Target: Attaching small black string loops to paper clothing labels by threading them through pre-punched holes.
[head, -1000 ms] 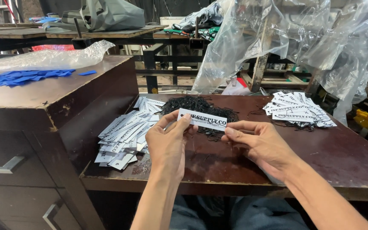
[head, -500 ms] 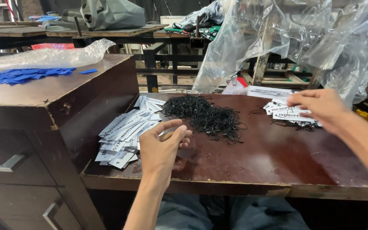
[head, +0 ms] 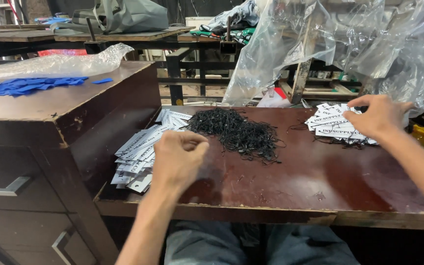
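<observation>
A person sits at a dark red worktop (head: 320, 181), both hands out over stacks of white tags and a heap of black strings (head: 236, 131). The left hand (head: 178, 158) hovers with its fingers curled loosely toward the thumb, its grip nearly pressed together on nothing that shows, just beside the left tag pile (head: 138, 154), which lies fanned against the side of a wooden cabinet (head: 74, 105). The right hand (head: 380, 116) rests over the right tag pile (head: 332, 125) at the far right, fingers spread and bent down, touching the top tags; whether it pinches one cannot be told.

The risks look slight but real: the strings lie tangled, so pulling one could drag several across the worktop, and a careless lift from either fanned pile could slide tags off the edge or into the gap by the cabinet.

The tags are long white rectangles with black print; black loops trail from under the right pile. Blue cut shapes (head: 25, 87) lie on the cabinet beside a clear plastic bag (head: 60, 63). More clear sheeting (head: 349, 44) hangs behind the worktop.
</observation>
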